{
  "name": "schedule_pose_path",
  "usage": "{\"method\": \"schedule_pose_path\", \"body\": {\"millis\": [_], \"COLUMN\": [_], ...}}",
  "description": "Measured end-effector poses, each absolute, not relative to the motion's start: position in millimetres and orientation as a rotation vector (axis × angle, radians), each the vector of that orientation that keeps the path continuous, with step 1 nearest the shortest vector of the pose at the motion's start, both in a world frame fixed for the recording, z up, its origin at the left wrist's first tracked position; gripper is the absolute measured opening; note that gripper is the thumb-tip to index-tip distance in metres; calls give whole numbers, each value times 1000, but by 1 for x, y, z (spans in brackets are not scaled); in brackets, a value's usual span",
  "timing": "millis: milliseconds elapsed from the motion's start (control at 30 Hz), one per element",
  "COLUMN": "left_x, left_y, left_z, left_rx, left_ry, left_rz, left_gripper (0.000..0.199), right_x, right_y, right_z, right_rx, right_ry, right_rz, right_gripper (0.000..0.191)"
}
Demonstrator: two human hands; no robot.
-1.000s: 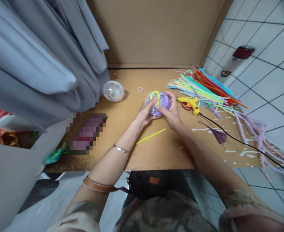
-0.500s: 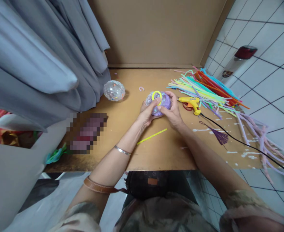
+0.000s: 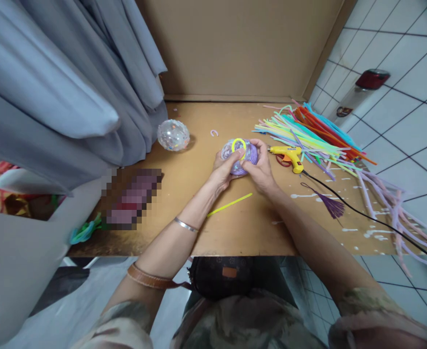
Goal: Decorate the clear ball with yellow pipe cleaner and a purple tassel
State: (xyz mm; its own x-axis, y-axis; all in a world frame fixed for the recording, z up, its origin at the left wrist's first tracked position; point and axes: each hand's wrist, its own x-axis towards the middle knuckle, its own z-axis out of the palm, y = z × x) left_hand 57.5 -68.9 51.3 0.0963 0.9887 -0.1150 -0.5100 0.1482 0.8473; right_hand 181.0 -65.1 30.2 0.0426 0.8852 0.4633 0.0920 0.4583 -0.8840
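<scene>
Between my two hands sits a round ball (image 3: 251, 154) wrapped in purple pipe cleaner, with a paler, see-through patch on its left. A yellow pipe-cleaner ring (image 3: 238, 140) lies against the top of that ball. My left hand (image 3: 225, 170) grips the ball from the left, its thumb pressing at the ring's lower edge. From the right, my right hand (image 3: 260, 167) closes round the ball, thumb on its near side. A straight yellow pipe cleaner (image 3: 231, 204) rests on the table just below the hands.
A yellow glue gun (image 3: 288, 156) lies right of my hands, its black cord trailing right. Behind it is a heap of coloured pipe cleaners (image 3: 308, 133). A clear ball (image 3: 173, 135), a small pink curl (image 3: 214, 133) and a purple tassel (image 3: 330, 205) lie on the table.
Both hands still hold the ball with the yellow ring on it, with almost the same grip. The whole view has shifted only slightly.
</scene>
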Motion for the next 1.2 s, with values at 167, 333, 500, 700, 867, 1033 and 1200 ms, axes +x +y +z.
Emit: {"method": "schedule_pose_path", "body": {"millis": [167,333,500,700,867,1033,1200], "left_x": [56,54,53,54,47,40,34], "left_y": [-70,-72,-71,-70,-68,-63,-49], "left_z": [55,61,59,56,59,55,44], "left_rx": [737,716,710,735,840,960,908], "left_ry": [818,818,809,815,809,923,998], "left_rz": [1249,1203,1195,1220,1172,1183,1354], "left_gripper": [54,50,49,54,60,81,72], "right_x": [184,187,185,183,188,194,199], "right_y": [-64,-62,-63,-63,-54,-45,-38], "right_z": [30,27,25,26,26,27,20], "right_rx": [-914,-803,-843,-903,-854,-922,-950], "right_ry": [-1428,-1417,-1391,-1399,-1363,-1274,-1296], "right_rz": [798,842,854,819,889,1062,1012], "right_gripper": [69,76,79,84,85,74,69]}}
